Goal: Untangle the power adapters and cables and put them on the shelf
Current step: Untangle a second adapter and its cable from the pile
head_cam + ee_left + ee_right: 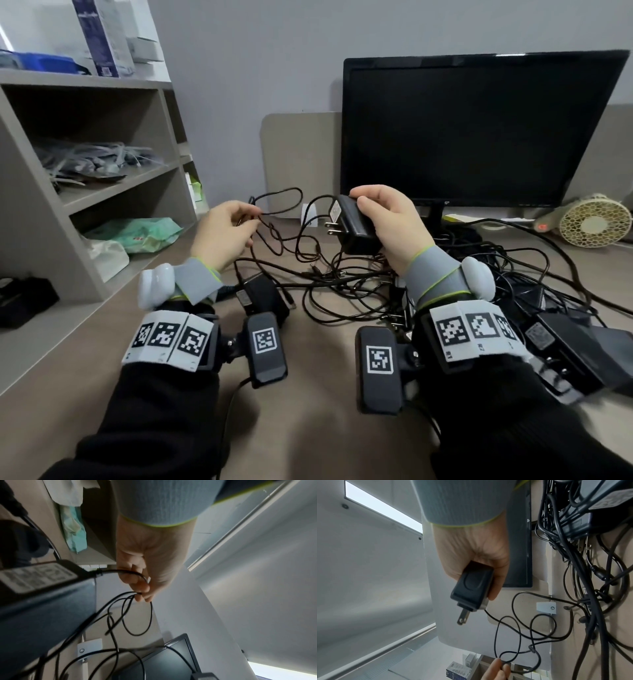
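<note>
Fingers (368,205) of my right hand (394,222) curl round a black power adapter (356,222), thumb on top, holding it above the table (308,428) with its two metal prongs pointing toward my left hand (222,236). That hand pinches a thin black cable (281,205) between thumb and fingertips (142,588); in the left wrist view several loops gather at the pinch and hang below it. From the right wrist view the same thin cable leaves the adapter beside the prongs and runs in loose loops to my left fingertips.

Below my hands lies the tangle of cables (342,291), spread over the table in front of a dark monitor (479,126). A second adapter (263,294) rests on the table just behind my left wrist, and more adapters (565,339) sit in the pile under my right wrist. To the left stands the shelf (120,185), carrying bagged items and a green packet (144,233). A small fan (592,219) sits at the far right.
</note>
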### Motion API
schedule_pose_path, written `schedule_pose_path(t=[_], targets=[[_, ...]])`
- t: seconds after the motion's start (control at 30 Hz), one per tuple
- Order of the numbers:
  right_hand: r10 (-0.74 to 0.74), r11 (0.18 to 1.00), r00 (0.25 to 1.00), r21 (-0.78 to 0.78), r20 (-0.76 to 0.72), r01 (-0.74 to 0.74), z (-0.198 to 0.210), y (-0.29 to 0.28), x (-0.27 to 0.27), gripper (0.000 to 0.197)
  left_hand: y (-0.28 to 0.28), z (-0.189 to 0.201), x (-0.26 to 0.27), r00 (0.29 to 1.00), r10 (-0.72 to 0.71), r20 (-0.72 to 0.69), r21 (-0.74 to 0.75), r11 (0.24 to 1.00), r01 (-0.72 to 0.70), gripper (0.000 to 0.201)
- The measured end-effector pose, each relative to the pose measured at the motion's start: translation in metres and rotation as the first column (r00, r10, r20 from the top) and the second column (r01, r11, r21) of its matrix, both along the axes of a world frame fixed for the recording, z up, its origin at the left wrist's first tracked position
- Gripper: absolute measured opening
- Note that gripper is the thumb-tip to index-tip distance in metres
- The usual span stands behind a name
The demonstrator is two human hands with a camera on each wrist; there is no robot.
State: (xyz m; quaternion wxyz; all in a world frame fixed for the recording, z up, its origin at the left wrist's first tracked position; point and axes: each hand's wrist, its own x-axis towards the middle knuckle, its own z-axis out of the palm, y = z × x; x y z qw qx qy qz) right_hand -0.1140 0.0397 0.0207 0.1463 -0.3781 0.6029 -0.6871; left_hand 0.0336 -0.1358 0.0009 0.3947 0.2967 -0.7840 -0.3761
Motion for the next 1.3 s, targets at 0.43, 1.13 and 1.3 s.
schedule_pose_path(t=[0.43, 1.13, 1.3], targets=[[0.049, 0.996, 0.995, 0.066, 0.089, -0.055, 0.002, 0.000, 0.016, 0.024, 0.029, 0.024, 0.000, 0.988, -0.134, -0.080, 0.036, 0.990, 0.137, 0.019], [0.488, 0.827, 0.871, 0.345, -0.050, -0.444, -0.013, -0.018, 0.036, 0.026, 0.069, 0.033, -0.011, 0.923, -0.380, -0.060, 0.000, 0.925, 0.381, 0.037], [0.442, 0.858, 0.896, 0.316, -0.049, -0.406, -0.012, -0.017, 0.035, 0.014, 0.063, 0.029, -0.013, 0.953, -0.294, 0.078, -0.139, 0.943, 0.302, 0.028]])
